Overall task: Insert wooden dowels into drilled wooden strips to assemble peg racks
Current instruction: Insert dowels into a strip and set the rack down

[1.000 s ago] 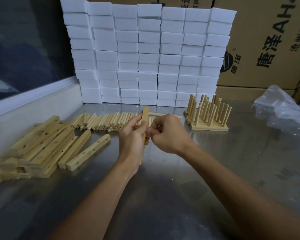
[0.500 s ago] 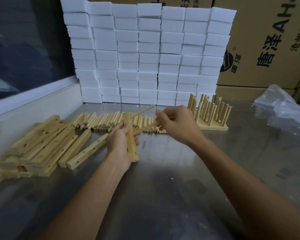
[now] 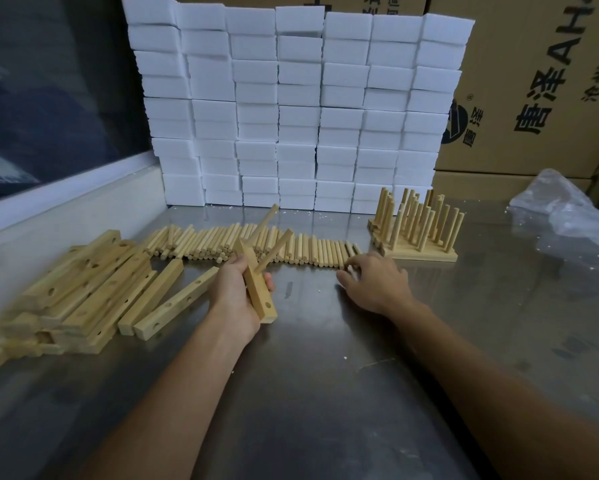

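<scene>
My left hand (image 3: 237, 292) grips a drilled wooden strip (image 3: 260, 295) held on a slant above the metal table. Two dowels (image 3: 276, 249) stick out of it, pointing up and to the right; one empty hole shows near its lower end. My right hand (image 3: 374, 280) rests palm down at the right end of a long row of loose dowels (image 3: 311, 250), fingers spread and touching the last ones. Whether a dowel is pinched under the fingers is hidden. A pile of drilled strips (image 3: 79, 296) lies at the left.
Finished peg racks (image 3: 417, 230) with upright dowels stand at the back right. A wall of white foam blocks (image 3: 291, 109) lines the back, with cardboard boxes (image 3: 533, 84) behind. A crumpled plastic bag (image 3: 568, 209) lies at far right. A raised ledge (image 3: 66, 209) borders the left side.
The right hand let go of the second dowel, now seated in the strip, and dropped to the right end of the dowel row. The left hand lowered the strip slightly.
</scene>
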A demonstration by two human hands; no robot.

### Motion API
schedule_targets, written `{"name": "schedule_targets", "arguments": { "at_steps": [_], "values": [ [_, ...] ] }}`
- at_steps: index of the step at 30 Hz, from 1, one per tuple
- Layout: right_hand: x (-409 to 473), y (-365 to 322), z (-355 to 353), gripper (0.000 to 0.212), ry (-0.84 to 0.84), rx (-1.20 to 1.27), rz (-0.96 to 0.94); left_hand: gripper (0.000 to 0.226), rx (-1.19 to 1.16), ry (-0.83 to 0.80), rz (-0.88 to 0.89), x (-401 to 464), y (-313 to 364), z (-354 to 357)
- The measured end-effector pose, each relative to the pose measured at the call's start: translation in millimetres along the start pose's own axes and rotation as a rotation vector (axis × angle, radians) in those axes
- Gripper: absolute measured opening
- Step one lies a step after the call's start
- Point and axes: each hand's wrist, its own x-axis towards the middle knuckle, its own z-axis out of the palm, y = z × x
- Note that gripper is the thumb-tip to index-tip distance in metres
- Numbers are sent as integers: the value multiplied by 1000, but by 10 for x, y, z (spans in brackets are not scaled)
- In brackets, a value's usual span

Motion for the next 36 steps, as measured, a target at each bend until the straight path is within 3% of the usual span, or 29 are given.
{"name": "schedule_targets", "arguments": {
  "at_steps": [9,16,24,28,30,33,36],
  "values": [
    [2,67,-37,18,129,123,58,28,5,18,7,-4,12,1],
    [-22,76,-65,26,178,195,65,29,11,9,19,-16,14,3],
    [12,60,-185,8,45,83,185,25,8,9,30,-29,20,11],
    [37,41,-192,21,11,127,143,23,10,9,30,-34,25,8],
    [47,1,-205,29,40,217,90,22,8,12,29,-37,23,11],
    [53,-95,-220,24,76,364,12,23,9,14,38,-34,24,16],
    [43,-162,-237,39,62,542,-10,18,5,10,35,-41,29,18]
  ]
}}
